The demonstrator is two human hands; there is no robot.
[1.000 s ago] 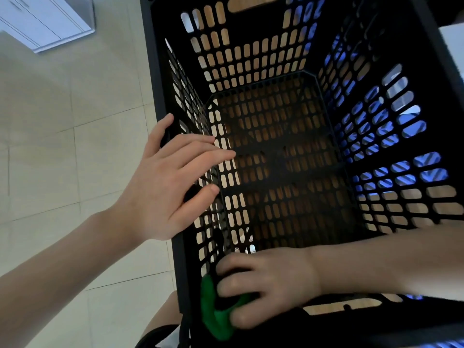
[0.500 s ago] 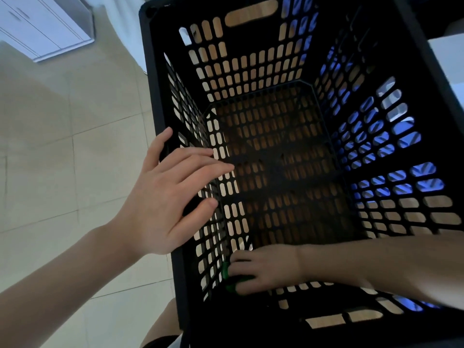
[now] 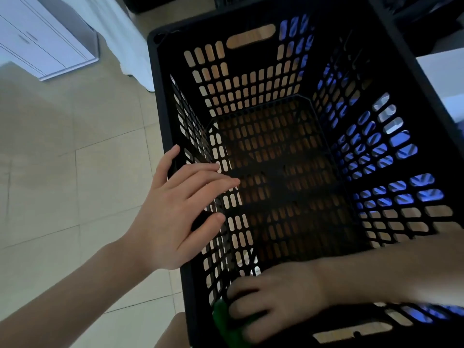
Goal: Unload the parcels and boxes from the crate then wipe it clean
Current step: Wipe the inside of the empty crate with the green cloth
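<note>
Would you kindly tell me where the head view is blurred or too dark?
Head view: motion blur smears the forearm behind the right hand; the crate interior is dark, backlit through slots; the left hand is sharp; the green cloth sits in shadow.

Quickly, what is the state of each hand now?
Left hand: open, resting on black slotted plastic crate's rim.
Right hand: holding green cloth inside crate.

crate (image 3: 157,79) interior: open from above | left wall: left hand (image 3: 175,212) across | near-left corner: right hand (image 3: 278,295), green cloth (image 3: 221,315)
</note>
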